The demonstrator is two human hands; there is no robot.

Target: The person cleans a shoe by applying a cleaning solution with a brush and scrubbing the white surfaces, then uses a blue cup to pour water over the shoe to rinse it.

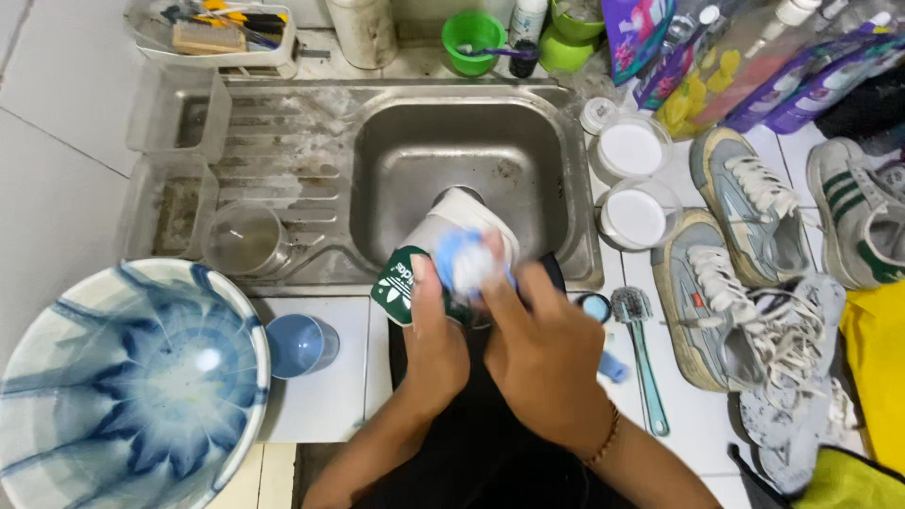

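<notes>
Landmark: the steel sink (566,179).

Nearest, at the sink's front edge: left hand (436,344) clamps the heel end of a white shoe (443,245) with a green heel patch, thumb up along the patch. The shoe tilts over the front rim, toe pointing down into the basin near the drain. Right hand (542,353), thin bracelet on its wrist, closes around a blurred pale blue and white thing (467,264) pressed to the shoe's heel top; too blurred to tell what it is.

Front-left of the sink: large blue-and-white swirl basin (57,396), with a small blue cup (300,345) just beside it on white tile.

Front-right of the sink: teal long-handled brush (644,353) lies on the tile, bristle head toward the sink. Past it, grey sneakers (726,283) with white laces, a white sneaker with green stripes (853,221) further right, yellow cloth (877,358) at the far right edge.

On the sink's left drainboard: clear glass tumbler (247,240) upright, clear plastic boxes (174,155) left of it.

Right of the sink: two round white-lidded tubs (632,179), one behind the other.

Behind the sink: tray of brushes and tools (212,33), green cup (473,42) with a toothbrush, purple refill pouches (716,57).
</notes>
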